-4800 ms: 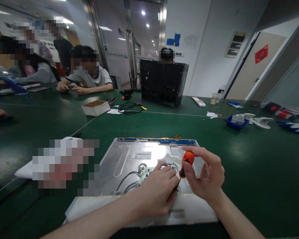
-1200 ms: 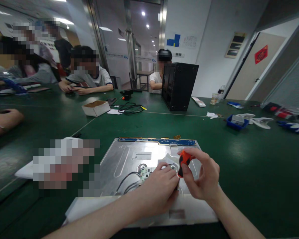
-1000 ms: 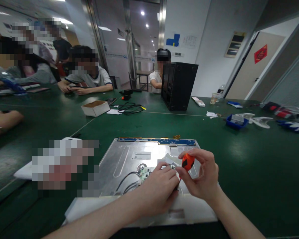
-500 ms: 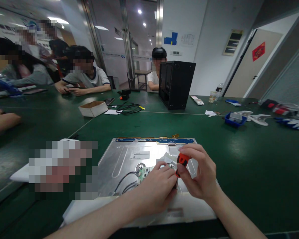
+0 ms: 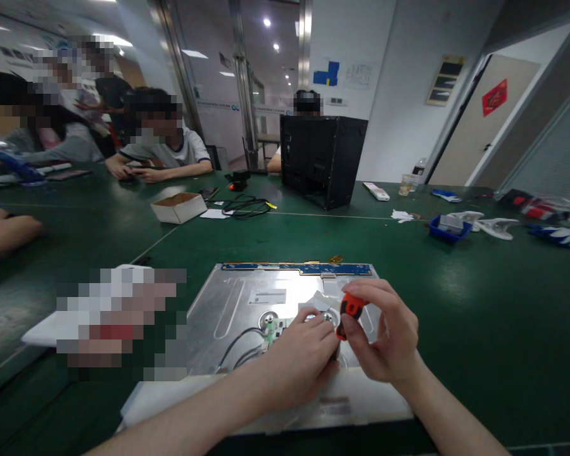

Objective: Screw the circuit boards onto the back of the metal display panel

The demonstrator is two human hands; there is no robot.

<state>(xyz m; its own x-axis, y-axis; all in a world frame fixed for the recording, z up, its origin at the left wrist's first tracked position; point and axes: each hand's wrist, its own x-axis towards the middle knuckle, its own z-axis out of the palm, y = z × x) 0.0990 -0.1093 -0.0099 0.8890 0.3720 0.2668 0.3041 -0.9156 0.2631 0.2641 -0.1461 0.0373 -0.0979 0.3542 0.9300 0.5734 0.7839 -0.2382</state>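
An orange and black tool handle (image 5: 351,308) is pinched between the thumb and fingers of my right hand (image 5: 384,329), above the right part of a silver metal panel (image 5: 228,310). My left hand (image 5: 308,348) lies over the panel's middle, its fingers bent together beside the handle's lower end; what they hold, if anything, is hidden. Partly under this hand is a small green circuit board (image 5: 273,329) with dark cables. A blue circuit strip (image 5: 285,268) runs along the panel's far edge. White sheeting (image 5: 180,399) lies at the near edge.
Across the green table (image 5: 479,316) stands a black computer case (image 5: 323,158), with a person behind it. A white box (image 5: 179,208) and black cables (image 5: 247,206) lie left of it. At the right is a blue tray (image 5: 449,229). Other people sit at the left.
The black computer case has turned and shifted left, covering more of the person behind it. My right hand has moved slightly right and down with the orange handle. My left hand looks nearly unchanged.
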